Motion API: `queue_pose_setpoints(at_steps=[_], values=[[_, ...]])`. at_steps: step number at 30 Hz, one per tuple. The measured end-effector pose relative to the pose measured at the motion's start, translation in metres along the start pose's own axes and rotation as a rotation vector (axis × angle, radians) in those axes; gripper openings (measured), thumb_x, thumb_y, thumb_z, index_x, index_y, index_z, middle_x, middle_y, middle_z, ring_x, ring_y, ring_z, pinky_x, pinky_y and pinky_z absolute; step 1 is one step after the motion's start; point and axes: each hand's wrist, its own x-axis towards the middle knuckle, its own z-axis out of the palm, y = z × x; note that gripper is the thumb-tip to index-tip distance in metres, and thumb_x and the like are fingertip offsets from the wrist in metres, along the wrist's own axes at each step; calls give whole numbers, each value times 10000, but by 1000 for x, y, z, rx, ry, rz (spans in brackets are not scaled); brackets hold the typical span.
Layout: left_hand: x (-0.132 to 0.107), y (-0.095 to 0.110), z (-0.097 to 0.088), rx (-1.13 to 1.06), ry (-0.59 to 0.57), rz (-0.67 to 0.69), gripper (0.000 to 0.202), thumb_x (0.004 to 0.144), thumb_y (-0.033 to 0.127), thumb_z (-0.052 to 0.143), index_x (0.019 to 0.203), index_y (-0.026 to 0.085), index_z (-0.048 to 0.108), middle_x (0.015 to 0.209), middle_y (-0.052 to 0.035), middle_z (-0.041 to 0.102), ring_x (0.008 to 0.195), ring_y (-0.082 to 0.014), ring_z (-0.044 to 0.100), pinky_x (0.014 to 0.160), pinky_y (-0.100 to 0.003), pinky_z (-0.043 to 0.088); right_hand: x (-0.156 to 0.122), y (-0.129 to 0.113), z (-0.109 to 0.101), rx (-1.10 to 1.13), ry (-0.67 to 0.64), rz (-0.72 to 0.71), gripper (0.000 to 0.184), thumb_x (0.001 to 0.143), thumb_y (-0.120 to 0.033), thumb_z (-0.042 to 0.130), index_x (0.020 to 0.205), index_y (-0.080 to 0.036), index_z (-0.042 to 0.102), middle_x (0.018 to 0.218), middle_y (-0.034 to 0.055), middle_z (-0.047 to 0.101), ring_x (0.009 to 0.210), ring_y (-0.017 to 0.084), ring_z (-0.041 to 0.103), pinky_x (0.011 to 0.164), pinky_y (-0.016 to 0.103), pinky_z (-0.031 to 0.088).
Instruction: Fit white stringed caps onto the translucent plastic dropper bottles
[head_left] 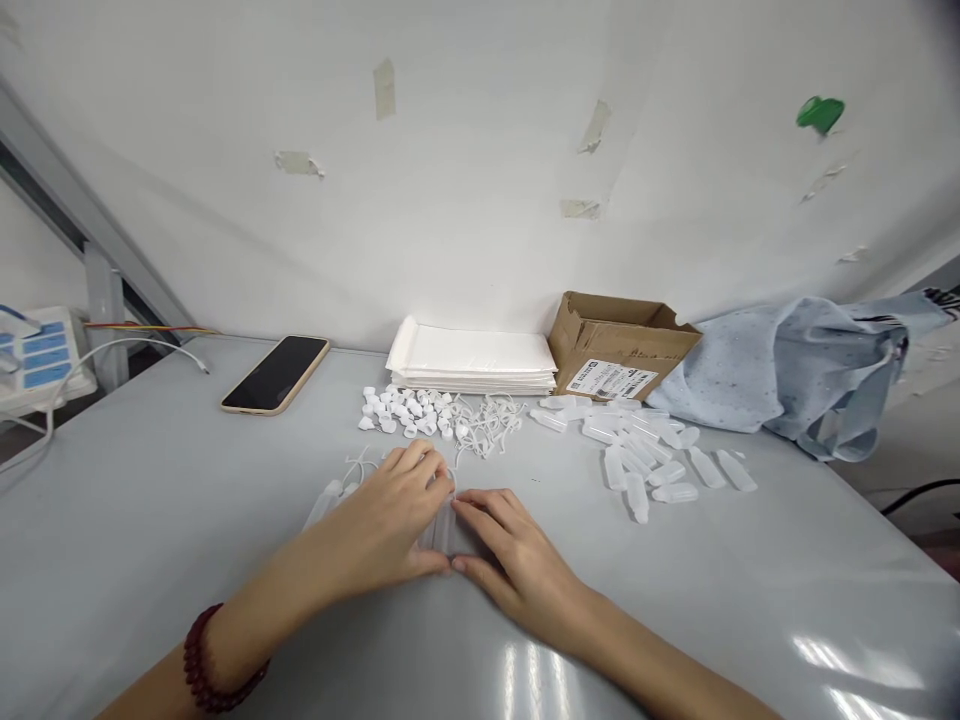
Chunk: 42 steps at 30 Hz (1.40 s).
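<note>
My left hand (397, 510), with a dark red bead bracelet (199, 660) on the wrist, curls over a translucent plastic bottle (444, 530) lying on the table, fingers at its upper end and thumb near its lower end. From the right side, the index finger and thumb of my right hand (517, 560) press against the same bottle. A thin white curved strip (453, 475) shows at its top. Other translucent bottles (324, 503) with thin strips lie left of my left hand, partly hidden by it. Just beyond my hands are small white caps (405, 410) and a heap of white strap pieces (491, 422).
Several loose translucent bottles (637, 450) lie at right. Behind stand a stack of white padded envelopes (472, 360) and an open cardboard box (622, 350), with light blue cloth (765, 370) beside it. A phone (277, 375), a white cable (135, 342) and a power strip (45, 360) are at left.
</note>
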Motion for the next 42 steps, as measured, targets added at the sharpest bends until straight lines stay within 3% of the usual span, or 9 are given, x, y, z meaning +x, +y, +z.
queue_pose_setpoints(at_steps=[7, 16, 27, 33, 38, 42], values=[[-1, -2, -1, -35, 6, 9, 410, 665, 349, 771, 961, 138, 580, 1039, -101, 546, 1030, -289, 435, 857, -418, 410, 1, -1, -1, 6, -18, 4, 444, 887, -265, 552, 1315, -169, 480, 1252, 125, 544, 1124, 251, 474, 962, 439, 473], [-2, -1, -3, -131, -24, -31, 315, 705, 253, 712, 972, 166, 568, 1049, -69, 521, 1035, -260, 412, 878, -407, 389, 1, -3, 0, 5, -32, 24, 465, 878, -256, 566, 1310, -105, 484, 1274, 146, 513, 1166, 246, 444, 1004, 394, 443], [-2, 0, -3, -152, -82, -97, 327, 696, 294, 716, 962, 178, 567, 1026, -64, 525, 1012, -267, 413, 858, -415, 390, 1, -1, 0, 47, -21, 22, 460, 879, -226, 555, 1326, -166, 460, 1297, 120, 514, 1177, 244, 459, 1011, 417, 440], [-2, -1, -2, -171, -75, -99, 325, 689, 224, 715, 979, 174, 577, 1029, -61, 527, 1020, -263, 414, 870, -415, 387, 0, -1, 2, 63, -1, 14, 444, 874, -220, 561, 1306, -170, 473, 1270, 120, 526, 1163, 234, 475, 994, 396, 457], [-2, -5, -2, -214, -51, -89, 498, 641, 404, 787, 1029, 177, 573, 1065, -64, 524, 1046, -272, 414, 879, -410, 400, 0, 3, -3, 82, 32, 10, 396, 877, -235, 561, 1262, -160, 503, 1252, 131, 524, 1169, 224, 488, 990, 374, 462], [3, -8, -6, -246, 13, -60, 545, 741, 577, 649, 1106, 185, 548, 1103, -76, 527, 1080, -267, 414, 888, -394, 413, 1, 12, -19, 45, 109, 39, 321, 902, -243, 516, 1215, -176, 531, 1232, 138, 524, 1169, 226, 504, 979, 392, 466]])
